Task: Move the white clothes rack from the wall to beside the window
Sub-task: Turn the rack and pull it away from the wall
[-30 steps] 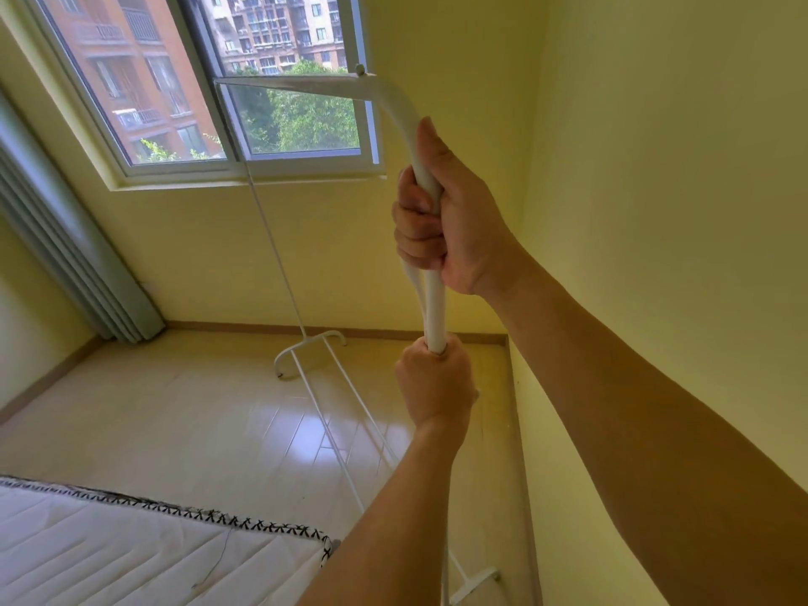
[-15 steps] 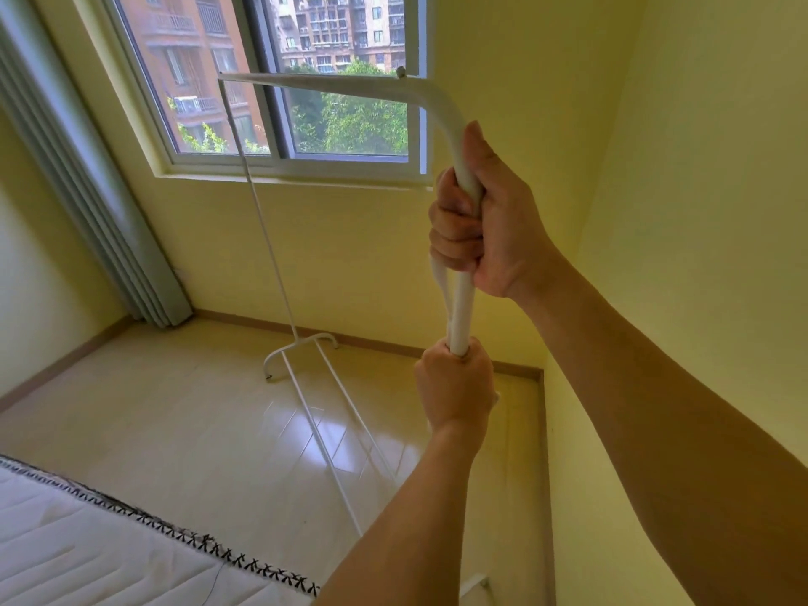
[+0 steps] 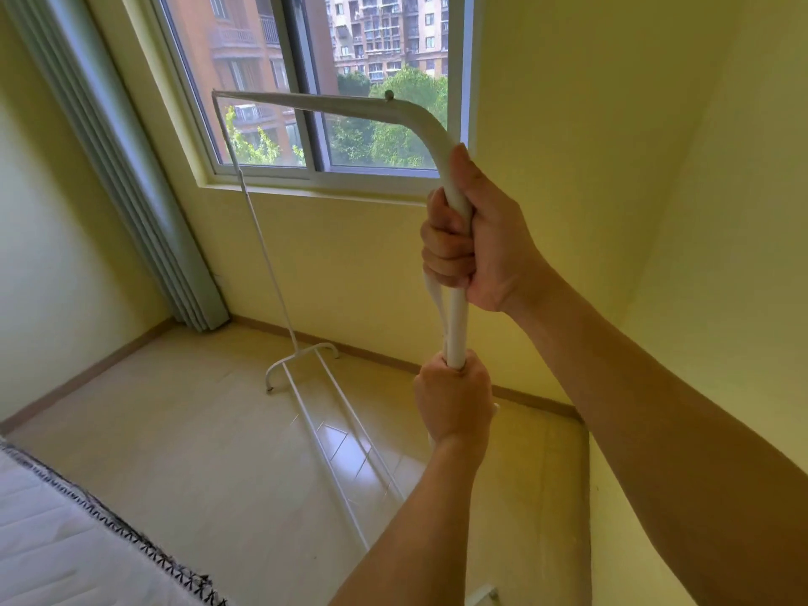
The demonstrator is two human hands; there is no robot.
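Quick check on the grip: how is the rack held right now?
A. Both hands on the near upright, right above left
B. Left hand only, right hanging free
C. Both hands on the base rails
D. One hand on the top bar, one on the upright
A: the right hand and, below it, the left hand are both closed around the near upright of the rack.
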